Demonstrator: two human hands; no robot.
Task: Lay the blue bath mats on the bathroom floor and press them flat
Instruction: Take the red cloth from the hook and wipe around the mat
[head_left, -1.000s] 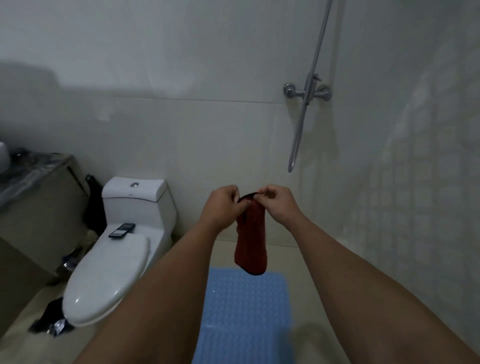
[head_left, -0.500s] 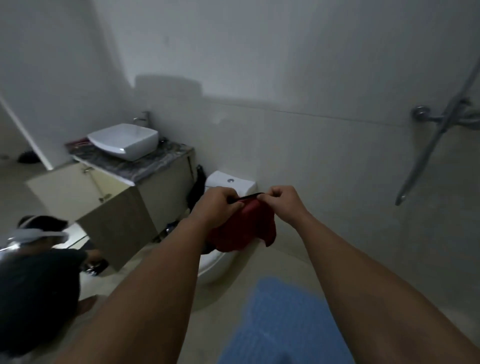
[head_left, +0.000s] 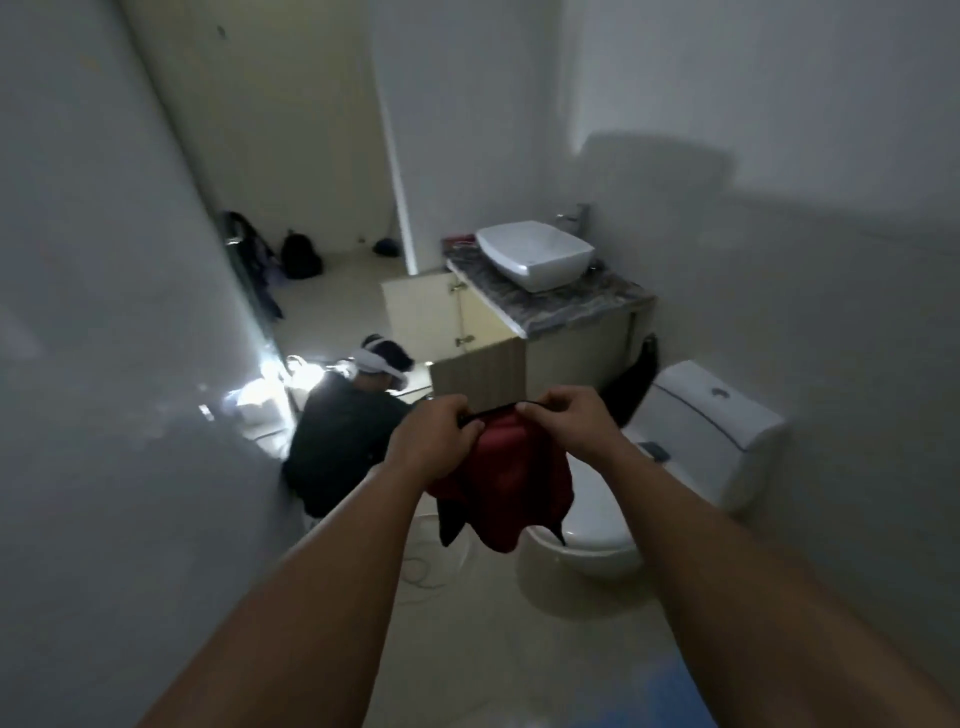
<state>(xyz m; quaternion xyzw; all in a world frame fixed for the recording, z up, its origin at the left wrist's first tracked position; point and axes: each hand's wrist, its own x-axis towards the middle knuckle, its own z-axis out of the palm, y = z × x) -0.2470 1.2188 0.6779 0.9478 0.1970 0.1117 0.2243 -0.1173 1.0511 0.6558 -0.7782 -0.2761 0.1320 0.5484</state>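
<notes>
A red cloth (head_left: 506, 467) with a black edge hangs in front of me at chest height. My left hand (head_left: 434, 441) pinches its top edge on the left, and my right hand (head_left: 563, 423) pinches the same edge on the right. The cloth droops loosely below both hands. Only a corner of a blue bath mat (head_left: 675, 699) shows on the floor at the bottom, between my forearms and partly hidden by my right arm.
A white toilet (head_left: 691, 441) stands on the right, a phone on its lid. Behind it is a vanity (head_left: 576, 306) with a white basin (head_left: 535, 254) and an open cabinet door. A person in dark clothes (head_left: 345, 436) crouches by the doorway. A thin cord (head_left: 426, 566) lies on the floor.
My view has swung left, from the shower wall to the vanity and doorway. The blue mat has slid almost out of the frame. Both hands keep their hold on the red cloth.
</notes>
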